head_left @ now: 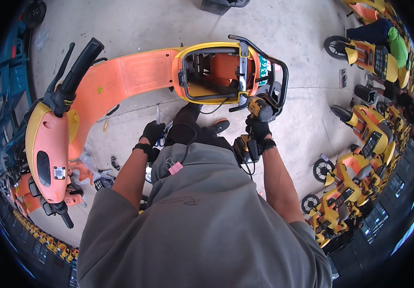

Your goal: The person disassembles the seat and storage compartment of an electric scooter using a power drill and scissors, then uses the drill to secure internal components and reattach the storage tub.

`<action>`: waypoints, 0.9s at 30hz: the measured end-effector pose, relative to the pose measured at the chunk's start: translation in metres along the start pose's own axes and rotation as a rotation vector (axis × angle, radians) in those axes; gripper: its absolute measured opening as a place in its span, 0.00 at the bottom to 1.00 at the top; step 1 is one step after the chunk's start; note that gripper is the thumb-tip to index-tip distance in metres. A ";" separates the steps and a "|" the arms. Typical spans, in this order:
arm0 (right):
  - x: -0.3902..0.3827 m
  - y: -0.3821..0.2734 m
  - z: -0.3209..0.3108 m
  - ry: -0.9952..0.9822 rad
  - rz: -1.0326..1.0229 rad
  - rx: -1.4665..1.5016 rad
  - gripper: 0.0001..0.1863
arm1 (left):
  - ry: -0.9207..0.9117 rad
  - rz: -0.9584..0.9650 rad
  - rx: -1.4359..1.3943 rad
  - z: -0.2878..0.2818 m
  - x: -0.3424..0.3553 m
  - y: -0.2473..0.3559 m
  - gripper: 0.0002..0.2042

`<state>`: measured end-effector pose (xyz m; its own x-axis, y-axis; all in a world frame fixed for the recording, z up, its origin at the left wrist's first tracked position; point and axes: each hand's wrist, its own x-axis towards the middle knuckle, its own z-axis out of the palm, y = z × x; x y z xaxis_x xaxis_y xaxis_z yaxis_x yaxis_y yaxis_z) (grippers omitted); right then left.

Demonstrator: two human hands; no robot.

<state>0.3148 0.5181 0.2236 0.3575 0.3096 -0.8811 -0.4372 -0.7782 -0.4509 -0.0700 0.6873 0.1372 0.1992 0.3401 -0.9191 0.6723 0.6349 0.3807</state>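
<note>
In a black glove, my left hand (153, 132) is closed in front of my lap. Around it show a thin silver blade and the blue handle loops (160, 141) of what looks like a pair of scissors. My right hand (258, 127), also gloved, grips a yellow and black cordless drill (260, 109) by its handle, the battery hanging below. The drill's head is beside the black rear rack (282, 86) of an orange and yellow electric scooter (144, 72). No seat covers the scooter's open compartment (211, 72); its handlebar (79, 69) stands at the left.
Several yellow scooters (346, 177) line the right side, where a person in a green top (397, 47) bends over one. Blue metal frames (5, 86) stand at the far left. Loose parts and plastic (87, 161) lie left of me; a black bin (215, 6) stands at the top.
</note>
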 end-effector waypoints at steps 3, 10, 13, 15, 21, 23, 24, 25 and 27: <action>-0.001 0.001 0.001 -0.013 0.008 0.061 0.08 | -0.009 0.020 0.032 0.001 0.001 0.007 0.09; -0.003 0.005 -0.004 -0.013 -0.020 0.051 0.09 | -0.017 0.076 0.048 -0.003 0.005 0.021 0.11; 0.000 0.013 -0.007 -0.010 -0.024 0.062 0.10 | -0.007 0.085 0.077 -0.004 0.002 0.032 0.11; 0.001 0.017 -0.008 -0.011 -0.014 0.072 0.11 | -0.010 0.106 0.069 -0.005 0.000 0.040 0.11; -0.001 0.033 -0.012 0.048 -0.082 -0.042 0.10 | 0.012 0.209 0.161 0.001 -0.004 0.064 0.12; 0.000 0.045 -0.018 0.048 -0.104 -0.127 0.12 | 0.088 0.294 0.231 0.010 -0.003 0.072 0.11; 0.002 0.051 -0.021 0.044 -0.123 -0.217 0.14 | 0.084 0.297 0.237 0.015 -0.003 0.080 0.11; 0.003 0.057 -0.024 0.036 -0.189 -0.335 0.19 | 0.086 0.347 0.255 0.023 -0.006 0.091 0.12; -0.004 0.062 -0.026 0.084 -0.249 -0.496 0.22 | 0.067 0.390 0.314 0.040 -0.018 0.120 0.12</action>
<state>0.3073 0.4545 0.2026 0.4737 0.4879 -0.7332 0.1022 -0.8574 -0.5045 0.0357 0.7301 0.1952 0.4390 0.5604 -0.7023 0.7413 0.2157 0.6355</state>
